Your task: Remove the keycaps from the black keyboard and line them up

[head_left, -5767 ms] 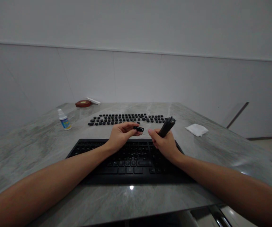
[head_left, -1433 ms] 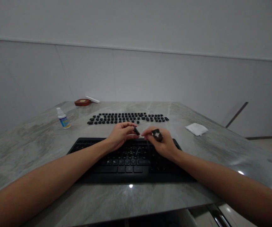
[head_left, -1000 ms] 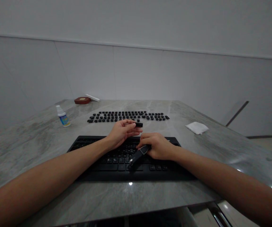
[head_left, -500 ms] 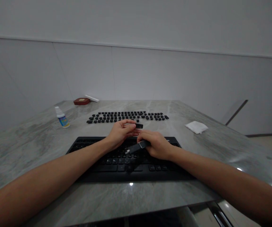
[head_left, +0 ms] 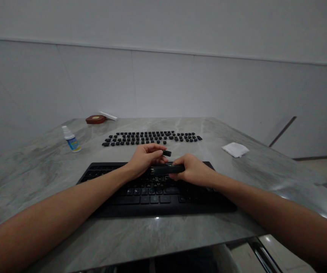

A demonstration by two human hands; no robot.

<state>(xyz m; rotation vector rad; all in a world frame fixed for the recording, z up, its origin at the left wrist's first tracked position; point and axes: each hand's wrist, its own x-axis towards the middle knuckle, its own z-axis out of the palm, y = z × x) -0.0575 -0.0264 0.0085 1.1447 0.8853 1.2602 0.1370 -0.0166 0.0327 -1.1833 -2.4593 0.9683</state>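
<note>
My left hand (head_left: 146,161) is closed, pinching a small black oblong piece (head_left: 167,153) between thumb and finger; its exact kind is unclear. In my right hand (head_left: 193,170) is a black stick-shaped tool (head_left: 165,169), lying level with its pale tip toward the left. Both hands are above a black keyboard (head_left: 154,210) near the table's front edge. Some of its keys are off, with bare key sockets showing under the tool. My left forearm covers part of the keyboard's left side. Behind the hands, loose black keycaps (head_left: 145,138) lie in rows.
The grey marbled table (head_left: 66,178) backs onto a pale wall. On the left stands a spray bottle (head_left: 72,142). At the back left sit a red-brown case (head_left: 95,120) and a white strip (head_left: 108,115). A folded white cloth or tissue (head_left: 235,149) lies to the right.
My right hand has turned the tool from slanting downward to nearly level and shifted slightly right, away from my left hand. The left hand keeps its pinch on the small piece.
</note>
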